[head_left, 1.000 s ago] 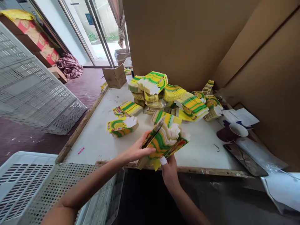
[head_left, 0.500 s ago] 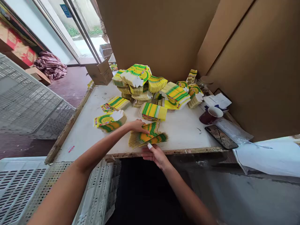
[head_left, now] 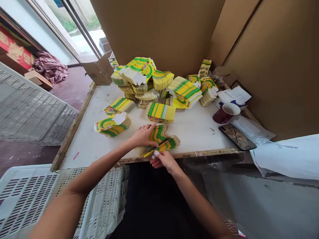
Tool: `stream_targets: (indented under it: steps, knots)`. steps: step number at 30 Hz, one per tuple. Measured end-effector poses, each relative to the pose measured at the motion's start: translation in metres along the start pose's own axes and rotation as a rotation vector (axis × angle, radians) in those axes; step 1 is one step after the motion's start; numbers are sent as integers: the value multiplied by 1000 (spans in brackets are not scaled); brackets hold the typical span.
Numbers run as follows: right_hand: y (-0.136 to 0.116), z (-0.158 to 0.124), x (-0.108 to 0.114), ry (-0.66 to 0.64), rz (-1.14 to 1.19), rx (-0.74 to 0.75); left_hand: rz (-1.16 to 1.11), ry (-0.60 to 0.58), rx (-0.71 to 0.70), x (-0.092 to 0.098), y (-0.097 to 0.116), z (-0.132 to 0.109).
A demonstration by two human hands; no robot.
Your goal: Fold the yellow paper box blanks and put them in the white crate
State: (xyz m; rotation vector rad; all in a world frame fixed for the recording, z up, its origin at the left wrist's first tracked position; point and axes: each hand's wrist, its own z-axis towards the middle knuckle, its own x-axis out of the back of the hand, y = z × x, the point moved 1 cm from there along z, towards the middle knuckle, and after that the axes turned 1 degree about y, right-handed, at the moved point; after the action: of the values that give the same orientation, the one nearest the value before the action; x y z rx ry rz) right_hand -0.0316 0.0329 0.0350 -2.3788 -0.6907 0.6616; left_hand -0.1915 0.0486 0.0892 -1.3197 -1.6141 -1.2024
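A fanned stack of flat yellow-and-green cartons [head_left: 163, 142] lies at the near edge of the white table [head_left: 194, 132]. My left hand [head_left: 143, 135] rests flat on top of it, fingers stretched out. My right hand [head_left: 163, 160] is at the table edge just below the stack, its taped thumb pinching the stack's near edge. Further back, a small stack [head_left: 160, 113] sits just beyond the fan, and a big heap of the same cartons [head_left: 154, 84] fills the far side.
Two more carton bundles [head_left: 112, 124] lie to the left. A dark red cup [head_left: 225, 113], a phone [head_left: 237, 137] and papers [head_left: 234, 95] sit at the right. Brown cardboard walls [head_left: 274, 59] stand behind and right. White plastic crates [head_left: 30, 196] are at the lower left.
The stack, held up in both hands a second ago, came down onto the table's near edge. My left hand has flattened on it; my right hand stays at its near edge.
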Motion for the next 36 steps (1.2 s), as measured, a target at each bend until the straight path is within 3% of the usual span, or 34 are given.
stream_targets:
  steps: [6, 11, 15, 17, 22, 24, 29, 36]
  knots:
    - [-16, 16, -7, 24, -87, 46, -22, -62, -2, 7, 2, 9]
    - [-21, 17, -8, 14, -222, 137, 83, 5, 9, -2, 5, 7]
    - [-29, -6, 8, 26, -617, 234, 73, 44, 6, -9, 4, 5]
    - [-42, -21, 20, 133, -842, 345, 76, 50, 5, -10, 4, 5]
    - [-84, -31, 45, 665, -971, 626, 96, 20, 33, -7, 5, 6]
    - [-96, -20, 47, 695, -1085, 583, 105, 15, 37, -7, 6, 7]
    - [-118, 4, 41, 520, -1348, 309, 109, 24, 53, -8, 10, 7]
    - [-137, 9, 37, 441, -1532, 238, 97, 30, 115, -10, 19, 5]
